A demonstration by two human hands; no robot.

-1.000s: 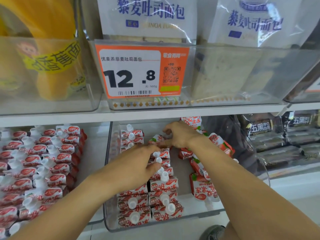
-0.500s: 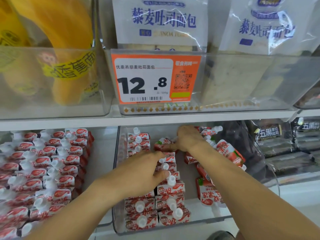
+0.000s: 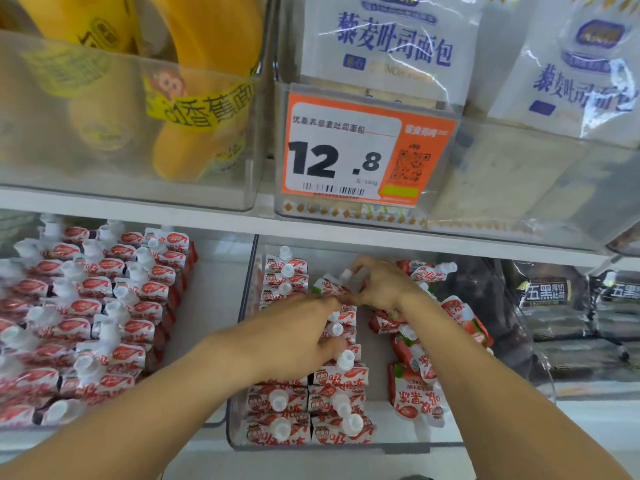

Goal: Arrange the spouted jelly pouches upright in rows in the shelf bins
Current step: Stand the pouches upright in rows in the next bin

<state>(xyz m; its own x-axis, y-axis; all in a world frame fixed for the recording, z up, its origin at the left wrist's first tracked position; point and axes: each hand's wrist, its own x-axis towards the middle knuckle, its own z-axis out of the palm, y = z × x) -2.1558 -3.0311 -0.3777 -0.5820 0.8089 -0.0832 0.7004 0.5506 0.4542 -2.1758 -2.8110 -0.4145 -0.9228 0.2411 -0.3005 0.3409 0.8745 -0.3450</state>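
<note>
Two bare forearms, no sleeves or jewellery

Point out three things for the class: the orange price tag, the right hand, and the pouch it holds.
orange price tag (image 3: 367, 150), head view, white panel with the digits.
right hand (image 3: 382, 284), head view, back of the hand.
pouch (image 3: 329, 286), head view, printed front.

Jelly pouches (image 3: 341, 377): white, red print, white caps. Price tag (image 3: 367, 152): orange border, white panel, black "12.8", green strip. Banana-shaped packs (image 3: 207, 81): yellow, monkey label. Toast bread bags (image 3: 391, 43): white, blue characters. Packs at right (image 3: 547, 292): black, white characters. Bins (image 3: 249, 289): clear.
</note>
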